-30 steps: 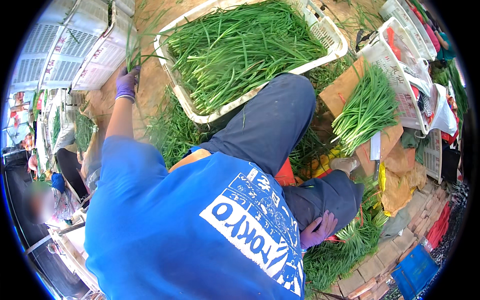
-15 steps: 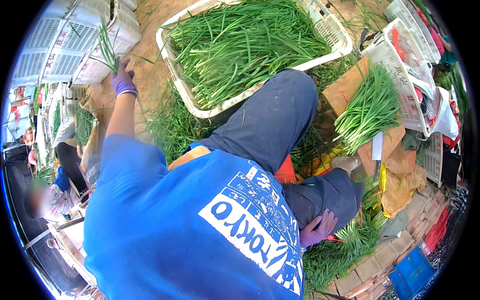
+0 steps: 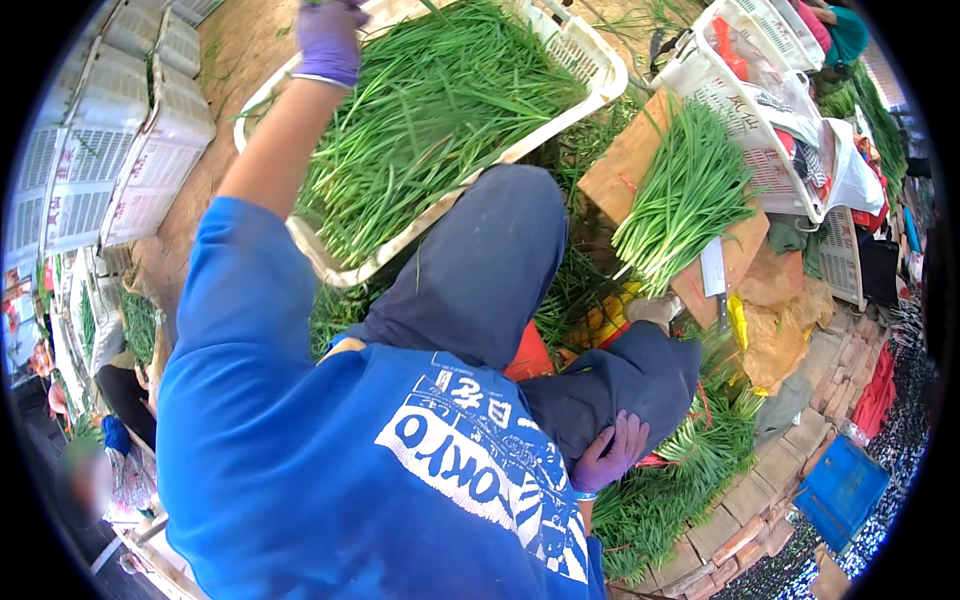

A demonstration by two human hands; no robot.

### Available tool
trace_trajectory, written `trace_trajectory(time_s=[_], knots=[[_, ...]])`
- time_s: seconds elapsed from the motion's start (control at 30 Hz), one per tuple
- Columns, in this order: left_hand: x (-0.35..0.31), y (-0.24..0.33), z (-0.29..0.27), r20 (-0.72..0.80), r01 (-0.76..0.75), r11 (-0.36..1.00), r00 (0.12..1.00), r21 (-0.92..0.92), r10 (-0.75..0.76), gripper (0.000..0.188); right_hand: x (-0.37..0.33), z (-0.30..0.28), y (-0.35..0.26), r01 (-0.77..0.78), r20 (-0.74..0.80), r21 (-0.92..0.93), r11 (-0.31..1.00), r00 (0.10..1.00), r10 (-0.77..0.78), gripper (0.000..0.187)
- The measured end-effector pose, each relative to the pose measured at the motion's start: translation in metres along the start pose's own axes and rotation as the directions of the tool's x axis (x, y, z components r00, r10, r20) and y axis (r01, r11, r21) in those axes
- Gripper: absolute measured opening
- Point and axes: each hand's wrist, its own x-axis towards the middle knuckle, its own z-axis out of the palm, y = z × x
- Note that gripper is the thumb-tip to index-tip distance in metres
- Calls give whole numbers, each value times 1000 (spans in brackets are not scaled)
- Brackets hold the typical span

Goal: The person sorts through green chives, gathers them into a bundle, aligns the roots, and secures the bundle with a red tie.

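My left hand (image 3: 330, 42), in a purple glove, reaches over the far left side of a white plastic crate (image 3: 592, 100). Its fingers are blurred and cut off by the upper edge, so what they hold is not clear. Loose green garlic chives (image 3: 440, 110) fill the crate. My right hand (image 3: 612, 452), also gloved in purple, rests on my bent leg with its fingers stretched out and holds nothing. Right of my knees, a pile of garlic chives (image 3: 685, 185) lies on a wooden board (image 3: 612, 182), with a cleaver (image 3: 713, 265) beside it.
Bundled chives (image 3: 665, 520) lie on the ground below my right hand. White crates (image 3: 165, 150) are stacked at the left. Another white crate (image 3: 765, 165) with bags stands at the right. A blue flat item (image 3: 842, 490) lies on the bricks. Other people are at the edges.
My left hand has swung right, from beside the stacked crates to above the chive crate. The chives it held are no longer clearly visible. My right hand stays on my leg; the view has shifted.
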Motion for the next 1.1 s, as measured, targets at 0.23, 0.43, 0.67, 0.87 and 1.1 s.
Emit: trace_trajectory(time_s=[0.23,0.43,0.67,0.87,1.1], knots=[[-101,-168,127,648,983,180,116,34,-753,15,11,-6,-11,3,70,-37,999,998,0,26],[-101,-186,189,413,974,182,113,133,-904,25,17,-11,-12,29,165,-69,997,986,-17,28],[-95,-220,236,246,951,272,232,146,-941,55,29,-14,-20,2,214,-101,995,977,20,29],[-91,-249,243,322,962,251,206,106,-924,30,37,-14,-26,-8,246,-133,991,968,41,30],[-84,-345,223,526,87,882,773,464,-353,16,47,-15,-31,12,296,-100,995,955,19,31]])
